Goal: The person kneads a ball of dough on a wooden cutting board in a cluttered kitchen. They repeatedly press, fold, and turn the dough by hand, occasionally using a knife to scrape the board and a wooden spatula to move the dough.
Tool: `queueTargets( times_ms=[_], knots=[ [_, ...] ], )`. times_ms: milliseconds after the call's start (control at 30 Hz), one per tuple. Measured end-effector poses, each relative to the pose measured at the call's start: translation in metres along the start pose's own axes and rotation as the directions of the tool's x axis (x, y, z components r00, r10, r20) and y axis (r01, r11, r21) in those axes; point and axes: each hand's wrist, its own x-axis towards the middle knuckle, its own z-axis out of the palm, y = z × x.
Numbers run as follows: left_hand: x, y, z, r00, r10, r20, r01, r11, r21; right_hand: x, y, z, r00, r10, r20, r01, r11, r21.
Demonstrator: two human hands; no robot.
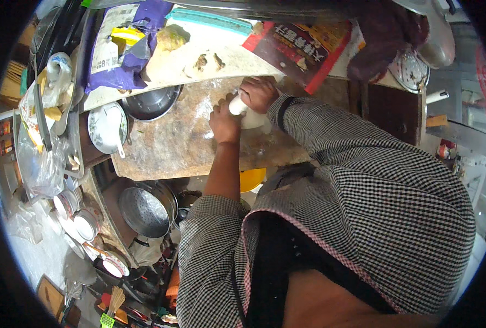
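A thick white roll (238,105), apparently dough, lies under both my hands on a worn, flour-dusted wooden board (173,143). My left hand (226,123) grips its near left side, with the fingertips partly hidden behind it. Over its far right end curls my right hand (259,94), covering much of the roll. A pale flat patch (254,119), maybe dough or flour, shows on the board just below the right hand.
Left of the board sit a dark metal pan (152,102) and a floral plate (103,127) with a white spoon (115,123). Along the back ledge lie a purple bag (144,20) and a red food packet (296,49). A perforated metal pot (144,209) stands lower left.
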Motion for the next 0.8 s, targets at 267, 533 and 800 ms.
queueTargets(
  times_ms=[267,533,800],
  knots=[
    [0.056,-0.014,0.008,0.994,-0.085,0.062,0.074,0.985,0.158,0.042,0.007,0.009,0.993,-0.046,-0.11,0.034,0.993,-0.115],
    [-0.005,-0.009,-0.019,0.934,0.249,0.256,-0.22,0.966,-0.135,-0.004,-0.043,-0.036,0.974,0.116,0.197,-0.122,0.992,0.022],
    [-0.04,-0.002,0.027,0.984,0.127,-0.124,-0.127,0.992,0.008,-0.036,-0.024,0.007,0.916,-0.289,-0.279,0.264,0.957,-0.122]
  ],
)
